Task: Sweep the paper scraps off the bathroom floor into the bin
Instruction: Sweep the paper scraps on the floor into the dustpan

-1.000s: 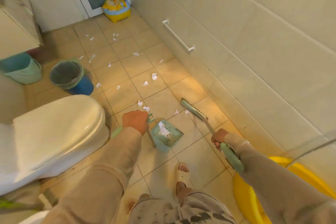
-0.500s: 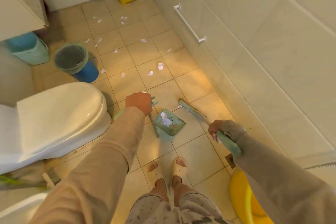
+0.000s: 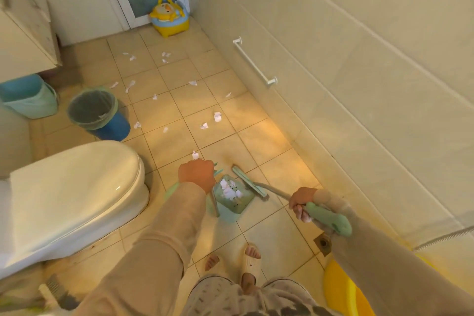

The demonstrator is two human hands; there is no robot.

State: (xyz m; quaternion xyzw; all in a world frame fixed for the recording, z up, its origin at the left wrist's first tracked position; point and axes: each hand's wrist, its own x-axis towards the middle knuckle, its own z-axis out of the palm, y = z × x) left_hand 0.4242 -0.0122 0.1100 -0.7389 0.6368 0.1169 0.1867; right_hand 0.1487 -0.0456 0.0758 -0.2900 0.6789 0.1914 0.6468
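My left hand (image 3: 197,174) grips the handle of a green dustpan (image 3: 234,197) that rests on the tiled floor with white paper scraps inside it. My right hand (image 3: 302,200) holds the green handle of a broom (image 3: 250,182), whose head lies at the dustpan's right edge. More paper scraps (image 3: 217,117) are scattered over the tiles further ahead, toward the door. A blue bin (image 3: 98,113) with a green liner stands to the left, beyond the toilet.
A closed white toilet (image 3: 71,195) fills the left side. A light blue bucket (image 3: 29,97) sits under the cabinet. A yellow toy potty (image 3: 169,19) stands by the door. A towel rail (image 3: 254,64) runs along the right wall. A yellow basin (image 3: 343,287) and a floor drain (image 3: 323,242) lie near my feet.
The broom head swept left across the floor to the dustpan's edge, and the two scraps that lay beside it are gone from the tiles. The view tilted up toward the door.
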